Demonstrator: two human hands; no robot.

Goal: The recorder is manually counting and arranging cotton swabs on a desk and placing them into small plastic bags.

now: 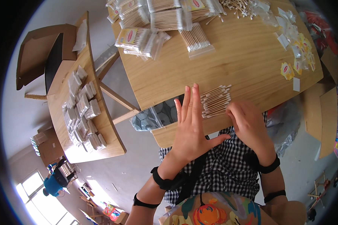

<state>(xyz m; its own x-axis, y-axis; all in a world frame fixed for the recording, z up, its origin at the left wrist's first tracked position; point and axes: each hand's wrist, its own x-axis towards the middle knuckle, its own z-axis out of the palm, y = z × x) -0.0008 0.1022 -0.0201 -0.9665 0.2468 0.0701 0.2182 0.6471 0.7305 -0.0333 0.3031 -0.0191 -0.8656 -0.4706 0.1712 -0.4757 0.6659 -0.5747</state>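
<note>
Right hand [248, 122] curled at right end of the loose swabs [215, 101]; fingertips hidden, can't tell if pinching any. Left hand [191, 135] spread, by their left end. One row, near bench [251, 67] edge; overlap blocks exact count. Clear bags [167, 19] packed with swabs at far side, pile cut off by frame, uncountable.

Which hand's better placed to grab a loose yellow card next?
Right, likely. The right hand is nearer the loose yellow cards, toward the table's right side. The left hand is spread open left of the cotton swabs, farther away.
</note>
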